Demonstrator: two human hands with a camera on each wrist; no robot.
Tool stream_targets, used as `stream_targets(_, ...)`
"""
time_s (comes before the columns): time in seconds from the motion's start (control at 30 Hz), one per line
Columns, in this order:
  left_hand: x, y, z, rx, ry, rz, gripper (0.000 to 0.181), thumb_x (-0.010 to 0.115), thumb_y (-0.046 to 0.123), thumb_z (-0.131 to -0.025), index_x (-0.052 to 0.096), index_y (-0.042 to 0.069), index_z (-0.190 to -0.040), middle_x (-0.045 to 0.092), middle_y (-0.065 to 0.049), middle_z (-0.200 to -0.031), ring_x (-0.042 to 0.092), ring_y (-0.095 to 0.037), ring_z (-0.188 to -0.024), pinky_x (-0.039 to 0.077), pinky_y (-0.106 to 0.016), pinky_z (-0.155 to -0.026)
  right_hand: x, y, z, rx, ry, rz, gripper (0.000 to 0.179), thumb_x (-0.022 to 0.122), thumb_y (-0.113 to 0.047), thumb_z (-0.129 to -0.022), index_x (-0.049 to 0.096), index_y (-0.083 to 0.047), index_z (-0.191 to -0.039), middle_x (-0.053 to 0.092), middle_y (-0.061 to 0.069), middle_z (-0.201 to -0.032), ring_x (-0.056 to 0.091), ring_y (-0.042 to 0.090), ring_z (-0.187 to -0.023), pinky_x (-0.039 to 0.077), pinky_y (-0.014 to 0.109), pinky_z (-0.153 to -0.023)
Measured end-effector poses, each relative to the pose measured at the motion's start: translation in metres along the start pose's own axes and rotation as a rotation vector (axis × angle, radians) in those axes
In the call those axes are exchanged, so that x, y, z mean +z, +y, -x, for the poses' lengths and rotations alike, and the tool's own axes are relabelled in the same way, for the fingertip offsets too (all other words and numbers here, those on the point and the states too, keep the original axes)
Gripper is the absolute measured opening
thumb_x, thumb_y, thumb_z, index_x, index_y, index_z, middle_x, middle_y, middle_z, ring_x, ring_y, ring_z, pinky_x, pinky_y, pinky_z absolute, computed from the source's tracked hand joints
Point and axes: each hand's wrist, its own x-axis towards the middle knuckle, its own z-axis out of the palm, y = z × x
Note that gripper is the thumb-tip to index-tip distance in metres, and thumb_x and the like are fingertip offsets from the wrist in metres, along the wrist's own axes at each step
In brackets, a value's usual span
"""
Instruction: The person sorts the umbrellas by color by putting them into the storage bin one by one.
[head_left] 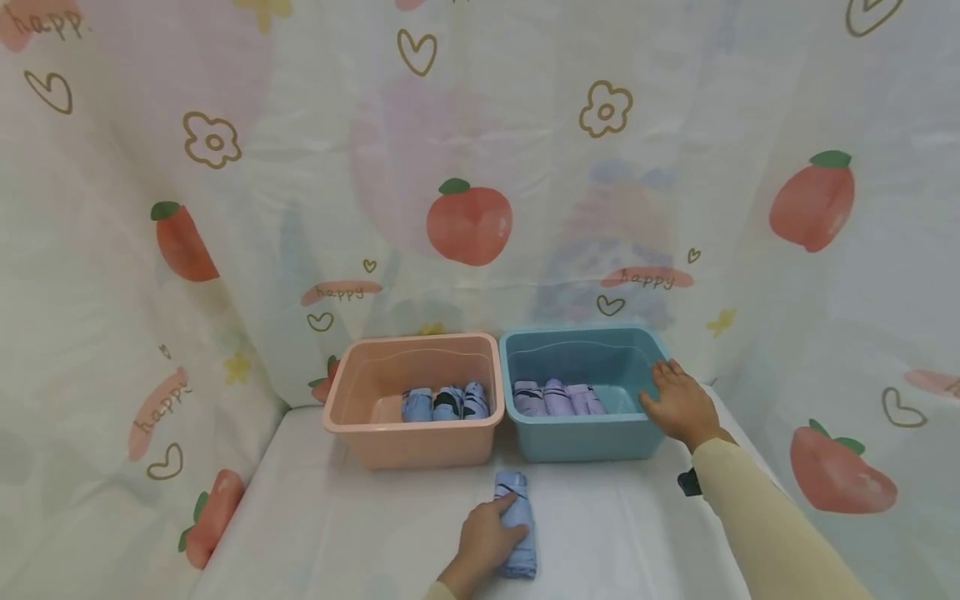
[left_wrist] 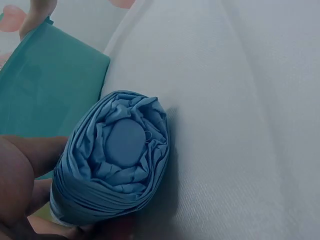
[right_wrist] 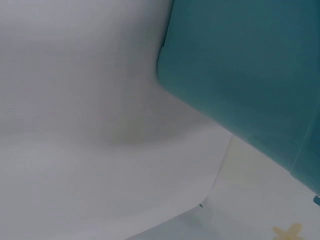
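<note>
On the white table, my left hand [head_left: 486, 537] grips a light blue folded umbrella [head_left: 527, 550] lying lengthwise in front of the bins. The left wrist view looks at the end of this umbrella [left_wrist: 125, 142], with a round cap amid gathered fabric and fingers [left_wrist: 42, 155] along its side. My right hand [head_left: 681, 402] rests at the right rim of the teal bin [head_left: 585, 437], its fingers extended. Inside that bin lie several lilac rolled umbrellas [head_left: 558, 398]. The peach bin [head_left: 420, 446] to its left holds blue patterned rolled umbrellas [head_left: 447, 404].
Both bins stand side by side at the back of the table [head_left: 360, 533]. Behind them hangs a white curtain [head_left: 480, 125] printed with fruit and hearts, which also runs along both sides. A small dark object [head_left: 688, 482] shows beside the right sleeve [head_left: 765, 517].
</note>
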Motion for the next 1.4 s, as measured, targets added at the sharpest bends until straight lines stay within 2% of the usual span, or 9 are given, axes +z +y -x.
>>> stream_targets(0.13,-0.002,-0.006,0.000,0.003,-0.039,0.045,0.058,0.084,0.036,-0.072,0.068,0.023,-0.126,0.066,-0.014,-0.117,0.061,-0.037,-0.106,0.048,-0.054,-0.086,0.000,0.001,0.000,0.000,0.010,0.013,0.071,0.046,-0.037,-0.099,0.032,0.017,-0.142,0.029,0.034,-0.148,0.018,0.049,-0.140,0.016,0.057,-0.111)
stream_targets(0.27,-0.013,-0.010,0.004,-0.006,-0.067,0.066,0.060,0.086,0.035,-0.069,0.068,0.025,-0.126,0.065,-0.012,-0.103,0.061,-0.028,-0.089,0.050,-0.049,-0.078,-0.001,0.003,-0.001,-0.006,0.011,0.016,0.072,0.044,-0.039,-0.099,0.031,0.017,-0.143,0.028,0.034,-0.149,0.017,0.048,-0.140,0.016,0.057,-0.112)
stream_targets(0.4,-0.036,-0.012,0.009,-0.015,-0.126,0.081,0.060,0.086,0.036,-0.069,0.068,0.027,-0.126,0.059,-0.002,-0.093,0.053,-0.016,-0.078,0.049,-0.041,-0.070,-0.004,0.005,-0.001,-0.009,0.009,0.019,0.071,0.044,-0.039,-0.099,0.032,0.017,-0.142,0.029,0.034,-0.148,0.018,0.048,-0.140,0.016,0.057,-0.111)
stream_targets(0.53,-0.068,-0.012,0.012,0.033,-0.166,0.046,0.059,0.085,0.038,-0.070,0.069,0.028,-0.125,0.057,0.001,-0.092,0.052,-0.015,-0.079,0.048,-0.040,-0.069,-0.008,0.005,0.000,-0.005,0.007,0.028,0.070,0.045,-0.036,-0.099,0.032,0.018,-0.141,0.029,0.035,-0.147,0.018,0.049,-0.139,0.016,0.058,-0.111)
stream_targets(0.73,-0.126,-0.007,0.021,0.105,-0.160,-0.008,0.054,0.086,0.033,-0.071,0.070,0.029,-0.123,0.059,-0.002,-0.099,0.054,-0.018,-0.085,0.048,-0.043,-0.071,-0.010,0.006,0.000,-0.004,-0.010,0.035,0.070,0.044,-0.037,-0.099,0.031,0.017,-0.142,0.028,0.034,-0.149,0.017,0.048,-0.140,0.015,0.056,-0.112)
stream_targets(0.87,-0.168,-0.002,0.027,0.114,-0.127,-0.040,0.053,0.085,0.032,-0.073,0.068,0.033,-0.124,0.060,-0.002,-0.110,0.054,-0.021,-0.095,0.047,-0.048,-0.079,-0.008,0.006,0.000,0.002,-0.003,0.014,0.071,0.043,-0.037,-0.099,0.030,0.017,-0.143,0.027,0.034,-0.149,0.016,0.048,-0.141,0.014,0.056,-0.112)
stream_targets(0.97,-0.200,-0.003,0.025,0.139,-0.055,-0.059,0.053,0.084,0.029,-0.075,0.068,0.033,-0.125,0.059,-0.001,-0.114,0.052,-0.020,-0.097,0.047,-0.046,-0.080,-0.004,0.005,-0.001,0.008,-0.006,-0.012,0.071,0.043,-0.038,-0.100,0.029,0.016,-0.144,0.026,0.033,-0.150,0.014,0.047,-0.142,0.013,0.057,-0.112)
stream_targets(1.17,-0.262,-0.009,-0.005,0.232,0.089,-0.138,0.055,0.084,0.023,-0.077,0.067,0.024,-0.128,0.063,-0.009,-0.119,0.057,-0.022,-0.099,0.048,-0.046,-0.079,0.003,0.002,-0.001,0.013,-0.014,-0.027,0.075,0.041,-0.043,-0.100,0.029,0.016,-0.144,0.025,0.032,-0.151,0.013,0.046,-0.142,0.013,0.056,-0.112)
stream_targets(1.4,-0.313,-0.016,-0.071,0.245,0.046,-0.109,0.058,0.081,0.021,-0.081,0.061,0.014,-0.135,0.053,-0.027,-0.134,0.061,-0.034,-0.098,0.052,-0.046,-0.074,0.003,-0.001,-0.002,0.005,-0.015,-0.008,0.073,0.042,-0.041,-0.100,0.029,0.016,-0.144,0.026,0.033,-0.150,0.015,0.047,-0.141,0.013,0.056,-0.112)
